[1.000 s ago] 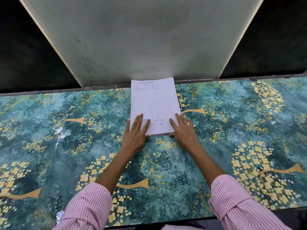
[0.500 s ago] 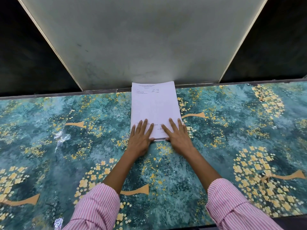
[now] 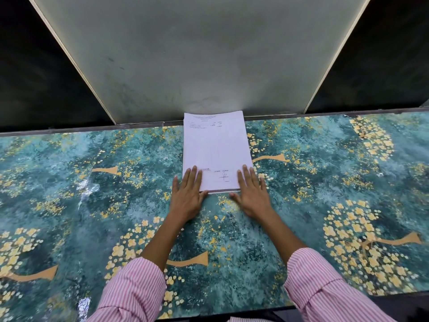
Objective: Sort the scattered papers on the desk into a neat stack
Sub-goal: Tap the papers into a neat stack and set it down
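Wide floral desk [image 3: 69, 205], and the paper stack [image 3: 216, 152] sits mid-desk at the far edge, long axis running near to far. Left hand [image 3: 186, 201] and right hand [image 3: 251, 198] flank its near corners equally, fingers [image 3: 193, 176] flat, slightly spread, gripping nothing.

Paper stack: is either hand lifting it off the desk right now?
No. The paper stack lies flat on the desk, with the left hand and right hand spread open at its near corners.
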